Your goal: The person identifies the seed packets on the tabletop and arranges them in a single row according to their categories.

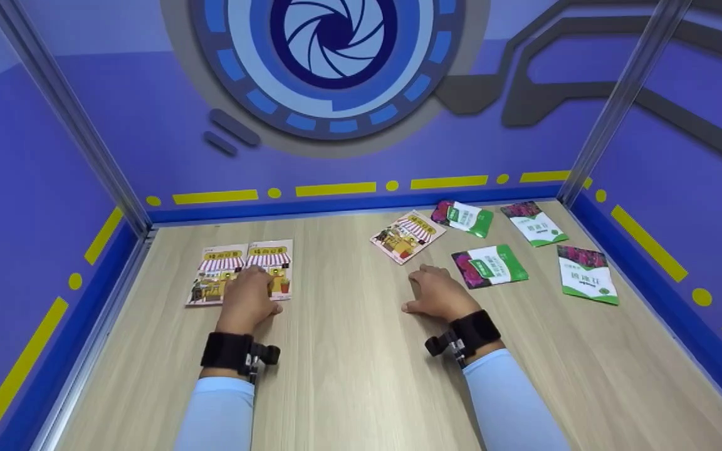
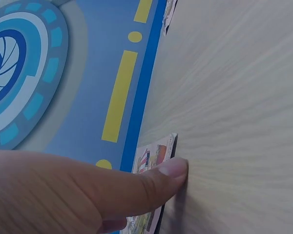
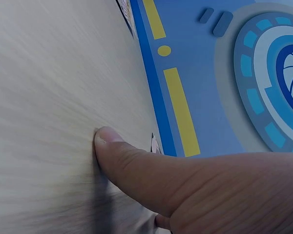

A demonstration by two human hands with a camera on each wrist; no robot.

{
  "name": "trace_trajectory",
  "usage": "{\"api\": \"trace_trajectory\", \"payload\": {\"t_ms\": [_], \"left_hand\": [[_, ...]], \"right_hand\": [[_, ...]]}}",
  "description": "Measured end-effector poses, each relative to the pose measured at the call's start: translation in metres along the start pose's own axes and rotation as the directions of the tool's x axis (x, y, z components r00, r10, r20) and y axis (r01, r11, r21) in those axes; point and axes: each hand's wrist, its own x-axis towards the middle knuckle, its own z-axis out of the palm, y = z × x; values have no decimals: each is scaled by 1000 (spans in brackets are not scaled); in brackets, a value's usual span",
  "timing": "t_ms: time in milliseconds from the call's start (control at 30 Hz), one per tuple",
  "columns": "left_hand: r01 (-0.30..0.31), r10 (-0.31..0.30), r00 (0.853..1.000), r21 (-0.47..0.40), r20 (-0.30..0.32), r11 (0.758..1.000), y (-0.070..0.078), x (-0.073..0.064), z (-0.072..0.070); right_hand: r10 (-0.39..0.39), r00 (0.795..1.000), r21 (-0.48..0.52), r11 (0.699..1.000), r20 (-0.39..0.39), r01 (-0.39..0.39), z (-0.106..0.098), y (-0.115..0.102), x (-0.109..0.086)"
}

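Observation:
Two pink packets printed with a striped awning lie side by side at the left, the left packet (image 1: 214, 279) next to the right packet (image 1: 281, 262). My left hand (image 1: 248, 297) rests over them, its thumb at the right packet's near edge; in the left wrist view that thumb (image 2: 156, 185) crosses the packet's corner (image 2: 158, 148). Over on the right, my right hand (image 1: 439, 294) rests on the wood with fingers loosely bent and nothing held. Beyond its fingertips lies a third awning packet (image 1: 408, 237), turned at an angle.
Several green-and-white flower-printed packets, among them one beside my right hand (image 1: 499, 268) and one near the right edge (image 1: 586, 275), lie flat on the right. Blue panels (image 1: 361, 163) wall in the wooden table (image 1: 348, 363) at the back and sides.

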Motion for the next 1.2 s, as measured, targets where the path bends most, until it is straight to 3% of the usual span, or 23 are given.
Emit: {"api": "trace_trajectory", "payload": {"t_ms": [333, 667, 900, 1000, 1200], "left_hand": [[82, -81, 996, -45, 25, 996, 6, -1, 4], [63, -63, 998, -40, 0, 997, 6, 0, 5], [54, -54, 998, -43, -10, 998, 6, -5, 8], [50, -51, 999, -39, -19, 998, 7, -4, 8], [43, -44, 999, -52, -20, 998, 8, -2, 5]], "right_hand": [[50, 999, 5, 999, 5, -50, -1, -3, 4], [103, 991, -18, 994, -88, -105, 7, -12, 23], [104, 991, -77, 991, -79, -110, 13, -15, 43], [65, 995, -74, 995, -74, -71, 13, -20, 47], [-117, 990, -96, 989, -84, 109, 14, -38, 52]]}}
